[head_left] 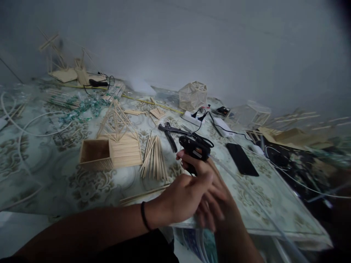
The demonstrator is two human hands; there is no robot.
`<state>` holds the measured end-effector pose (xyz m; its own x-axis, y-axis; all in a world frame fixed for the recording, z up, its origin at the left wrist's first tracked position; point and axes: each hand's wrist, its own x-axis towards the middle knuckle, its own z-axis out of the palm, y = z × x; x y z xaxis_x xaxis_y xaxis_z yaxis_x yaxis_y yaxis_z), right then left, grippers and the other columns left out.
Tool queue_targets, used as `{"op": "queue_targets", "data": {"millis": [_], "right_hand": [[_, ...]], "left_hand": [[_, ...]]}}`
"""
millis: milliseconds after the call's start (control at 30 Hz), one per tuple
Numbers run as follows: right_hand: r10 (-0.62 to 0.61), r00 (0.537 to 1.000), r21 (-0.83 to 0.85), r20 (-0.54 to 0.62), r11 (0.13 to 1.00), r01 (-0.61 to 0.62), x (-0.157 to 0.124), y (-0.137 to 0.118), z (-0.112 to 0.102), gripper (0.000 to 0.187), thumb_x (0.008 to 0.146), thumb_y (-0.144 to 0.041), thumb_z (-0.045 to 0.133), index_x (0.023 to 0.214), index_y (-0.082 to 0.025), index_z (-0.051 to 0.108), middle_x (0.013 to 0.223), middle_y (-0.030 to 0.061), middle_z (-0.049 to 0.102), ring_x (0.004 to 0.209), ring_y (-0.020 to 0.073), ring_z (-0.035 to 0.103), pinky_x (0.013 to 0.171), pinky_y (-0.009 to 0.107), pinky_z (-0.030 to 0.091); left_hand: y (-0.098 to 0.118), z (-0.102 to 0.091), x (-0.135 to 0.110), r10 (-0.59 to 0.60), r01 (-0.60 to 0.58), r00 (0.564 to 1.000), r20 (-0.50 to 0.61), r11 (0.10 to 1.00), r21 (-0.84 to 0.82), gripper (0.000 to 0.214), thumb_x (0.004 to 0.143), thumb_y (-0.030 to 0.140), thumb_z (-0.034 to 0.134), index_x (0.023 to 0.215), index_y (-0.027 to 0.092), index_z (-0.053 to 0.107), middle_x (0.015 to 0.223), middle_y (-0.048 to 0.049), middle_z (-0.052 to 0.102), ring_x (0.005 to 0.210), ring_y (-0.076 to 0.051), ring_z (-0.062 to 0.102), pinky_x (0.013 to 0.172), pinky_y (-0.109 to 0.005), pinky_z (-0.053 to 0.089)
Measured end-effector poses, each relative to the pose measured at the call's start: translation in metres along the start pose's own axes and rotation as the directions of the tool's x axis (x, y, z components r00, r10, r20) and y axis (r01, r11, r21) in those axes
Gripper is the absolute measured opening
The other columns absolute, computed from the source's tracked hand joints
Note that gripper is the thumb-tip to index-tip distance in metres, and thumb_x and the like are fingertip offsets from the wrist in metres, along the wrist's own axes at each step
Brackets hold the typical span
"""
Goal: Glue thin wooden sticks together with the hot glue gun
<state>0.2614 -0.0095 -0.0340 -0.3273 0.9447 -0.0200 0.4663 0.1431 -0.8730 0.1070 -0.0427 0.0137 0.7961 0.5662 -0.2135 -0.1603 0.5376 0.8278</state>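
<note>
My right hand (pixel 201 166) grips a black hot glue gun (pixel 195 148) above the table, its nozzle toward the far left. Across my right wrist lies my left hand (pixel 192 201), wearing a black band; its fingers are loosely stretched, slightly blurred, and hold nothing I can see. A long translucent stick (pixel 246 193) runs from behind the gun toward the lower right. Left of the gun are a black plier-like cutter (pixel 168 135) and a bundle of thin wooden sticks (pixel 155 157). A square wooden box (pixel 95 153) joins a stick panel (pixel 126 148) with a stick frame (pixel 116 118).
A white power strip (pixel 193 118) with black plugs stands behind the gun. A black phone (pixel 241 159) lies to the right. Further back are a faceted stick frame (pixel 193 95), plastic wrapping (pixel 85 109) and another stick model (pixel 68 69). White cable (pixel 20 137) loops at left.
</note>
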Motion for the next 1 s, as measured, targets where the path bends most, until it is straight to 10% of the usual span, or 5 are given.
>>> {"op": "queue_targets", "data": {"millis": [100, 200, 400, 1000], "right_hand": [[0.168, 0.972, 0.276, -0.165, 0.954, -0.118, 0.001, -0.014, -0.023, 0.042, 0.089, -0.062, 0.067, 0.085, -0.020, 0.067, 0.078, 0.0036, 0.067, 0.055, 0.0137, 0.048, 0.054, 0.034, 0.045], [0.323, 0.935, 0.556, -0.144, 0.808, -0.194, -0.013, -0.022, -0.035, 0.041, 0.077, -0.052, 0.084, 0.068, -0.018, 0.062, 0.068, 0.0025, 0.062, 0.050, 0.0095, 0.039, 0.048, 0.029, 0.038], [0.332, 0.943, 0.574, -0.024, 0.777, -0.258, -0.053, -0.010, -0.043, 0.042, 0.080, -0.054, 0.084, 0.070, -0.017, 0.065, 0.067, 0.0022, 0.060, 0.048, 0.0088, 0.039, 0.044, 0.025, 0.036], [0.390, 0.859, 0.342, 0.332, 0.798, -0.495, -0.075, 0.002, -0.024, 0.034, 0.088, -0.052, 0.079, 0.082, -0.018, 0.075, 0.074, 0.0020, 0.071, 0.059, 0.0136, 0.063, 0.057, 0.027, 0.052]], "left_hand": [[0.001, -0.029, -0.030, 0.076, -0.036, 0.994, -0.077, 0.902, 0.431, 0.041, 0.103, 0.046, 0.054, 0.086, 0.015, 0.074, 0.074, -0.0044, 0.073, 0.054, -0.013, 0.062, 0.053, -0.023, 0.046], [0.005, -0.064, -0.058, 0.284, -0.024, 0.948, -0.142, 0.509, 0.860, 0.029, 0.102, 0.028, 0.057, 0.080, 0.018, 0.075, 0.081, -0.0047, 0.077, 0.072, -0.018, 0.069, 0.069, -0.028, 0.051], [-0.013, -0.109, -0.082, 0.304, 0.153, 0.942, -0.143, -0.010, 0.988, 0.024, 0.088, 0.029, 0.083, 0.108, 0.019, 0.075, 0.116, -0.0122, 0.079, 0.104, -0.034, 0.077, 0.090, -0.043, 0.060], [-0.034, -0.099, -0.076, 0.339, 0.035, 0.941, 0.007, -0.115, 0.993, 0.017, 0.093, 0.008, 0.061, 0.085, 0.021, 0.069, 0.087, -0.0045, 0.076, 0.084, -0.023, 0.071, 0.080, -0.038, 0.055]]}}
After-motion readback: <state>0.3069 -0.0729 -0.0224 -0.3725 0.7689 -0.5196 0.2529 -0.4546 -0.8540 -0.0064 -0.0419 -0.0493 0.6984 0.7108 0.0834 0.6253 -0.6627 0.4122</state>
